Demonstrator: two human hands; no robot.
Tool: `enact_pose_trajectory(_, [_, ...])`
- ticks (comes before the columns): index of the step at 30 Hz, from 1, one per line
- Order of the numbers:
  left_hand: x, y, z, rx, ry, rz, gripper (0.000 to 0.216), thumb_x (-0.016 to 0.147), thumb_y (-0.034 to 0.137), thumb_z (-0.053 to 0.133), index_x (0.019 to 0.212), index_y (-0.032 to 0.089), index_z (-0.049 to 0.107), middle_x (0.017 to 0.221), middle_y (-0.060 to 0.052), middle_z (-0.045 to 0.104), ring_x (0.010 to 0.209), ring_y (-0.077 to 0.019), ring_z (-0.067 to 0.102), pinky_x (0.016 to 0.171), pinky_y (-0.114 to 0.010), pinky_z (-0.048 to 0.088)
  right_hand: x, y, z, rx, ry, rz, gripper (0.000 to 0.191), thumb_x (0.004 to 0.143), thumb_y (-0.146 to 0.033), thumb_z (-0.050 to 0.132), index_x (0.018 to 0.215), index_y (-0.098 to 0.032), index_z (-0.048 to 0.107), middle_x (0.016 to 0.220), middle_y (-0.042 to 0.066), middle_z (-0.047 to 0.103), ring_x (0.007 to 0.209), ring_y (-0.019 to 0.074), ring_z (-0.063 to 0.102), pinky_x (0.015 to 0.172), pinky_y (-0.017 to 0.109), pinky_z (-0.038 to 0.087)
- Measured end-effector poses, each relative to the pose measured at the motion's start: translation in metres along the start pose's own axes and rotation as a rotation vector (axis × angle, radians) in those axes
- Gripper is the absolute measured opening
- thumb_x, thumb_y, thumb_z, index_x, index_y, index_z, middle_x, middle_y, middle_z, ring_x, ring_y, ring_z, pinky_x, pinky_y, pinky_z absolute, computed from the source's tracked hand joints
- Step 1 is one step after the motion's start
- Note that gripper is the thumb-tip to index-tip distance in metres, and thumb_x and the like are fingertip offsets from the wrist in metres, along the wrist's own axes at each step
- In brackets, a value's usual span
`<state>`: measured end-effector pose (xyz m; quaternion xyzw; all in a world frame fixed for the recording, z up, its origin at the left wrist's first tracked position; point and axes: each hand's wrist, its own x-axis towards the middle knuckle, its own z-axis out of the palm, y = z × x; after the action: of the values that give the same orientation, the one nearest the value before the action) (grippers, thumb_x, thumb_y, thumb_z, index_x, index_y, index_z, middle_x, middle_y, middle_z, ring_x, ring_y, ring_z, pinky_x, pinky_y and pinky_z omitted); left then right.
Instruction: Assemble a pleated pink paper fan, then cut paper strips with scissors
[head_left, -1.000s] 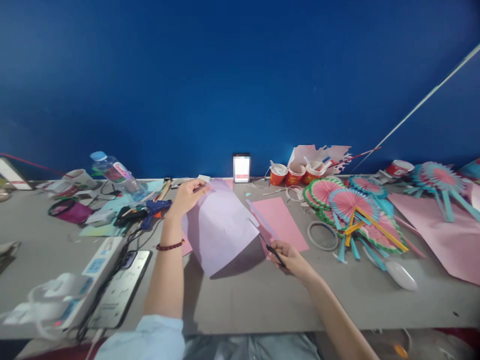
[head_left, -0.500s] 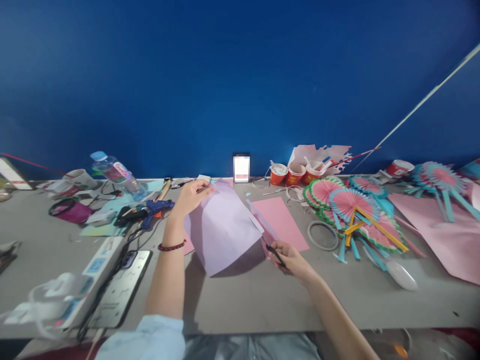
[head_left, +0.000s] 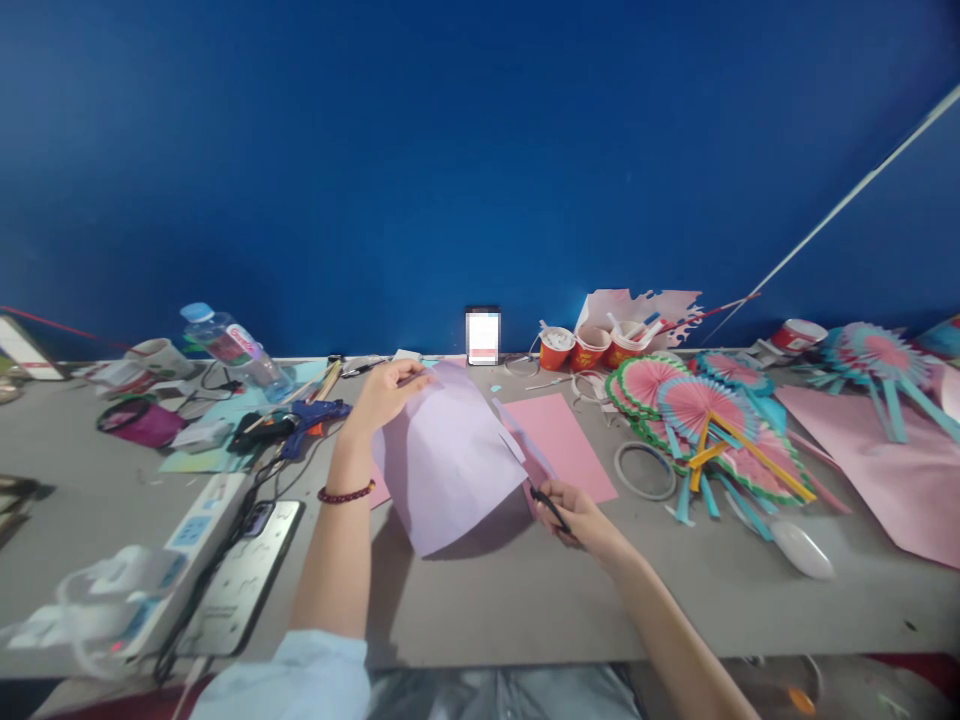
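Your left hand point(head_left: 386, 400) pinched the top edge of a lavender paper sheet point(head_left: 454, 460) between thumb and fingers. The sheet hung and bent below that pinch, with its right corner near your other hand. Your right hand point(head_left: 570, 510) had its fingers curled around the handles of black scissors point(head_left: 553, 508). The blades were too small to see well, so I could not tell if they were spread.

The sheet looked floppy, because you held it at just one end. If it swung, the blades could bite crooked or crumple the corner. A pink sheet point(head_left: 574, 440) and a thin lavender strip point(head_left: 534, 440) lay just beyond your right hand, so low blades might nick them too.

Under both hands was a gray table point(head_left: 465, 610). Left of your left grip were a blue glue gun point(head_left: 307, 425), a water bottle point(head_left: 236, 345), a white power strip point(head_left: 191, 530) and a phone point(head_left: 244, 580). Right of your right grip were a gray tape roll point(head_left: 620, 472), folded paper fans point(head_left: 709, 405) and a white computer mouse point(head_left: 802, 550). Past your hands stood red paper cups point(head_left: 556, 350) and a big blue wall point(head_left: 480, 180).
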<state>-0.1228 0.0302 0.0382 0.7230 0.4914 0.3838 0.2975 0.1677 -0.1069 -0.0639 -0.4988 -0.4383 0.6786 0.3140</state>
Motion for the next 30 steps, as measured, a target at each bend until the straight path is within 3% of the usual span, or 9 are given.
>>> enact_pose_trajectory(12, [-0.001, 0.007, 0.005, 0.039, -0.015, 0.002, 0.043, 0.077, 0.057, 0.061, 0.082, 0.015, 0.068, 0.08, -0.006, 0.07, 0.073, -0.0191, 0.061, 0.066, -0.027, 0.046, 0.0, -0.001, 0.002, -0.025, -0.019, -0.041, 0.046, 0.066, -0.057, 0.07, 0.077, -0.019, 0.047, 0.051, -0.007, 0.052, 0.033, 0.0018, 0.029, 0.033, 0.016, 0.019])
enact_pose_trajectory(30, [-0.002, 0.015, 0.014, -0.002, -0.059, 0.023, 0.036, 0.079, 0.051, 0.061, 0.08, 0.016, 0.067, 0.078, -0.003, 0.067, 0.071, -0.0165, 0.059, 0.065, -0.024, 0.045, -0.002, -0.003, 0.004, -0.078, -0.01, -0.046, 0.049, 0.067, -0.062, 0.067, 0.081, -0.019, 0.046, 0.056, -0.007, 0.053, 0.036, 0.0015, 0.03, 0.032, 0.014, 0.019])
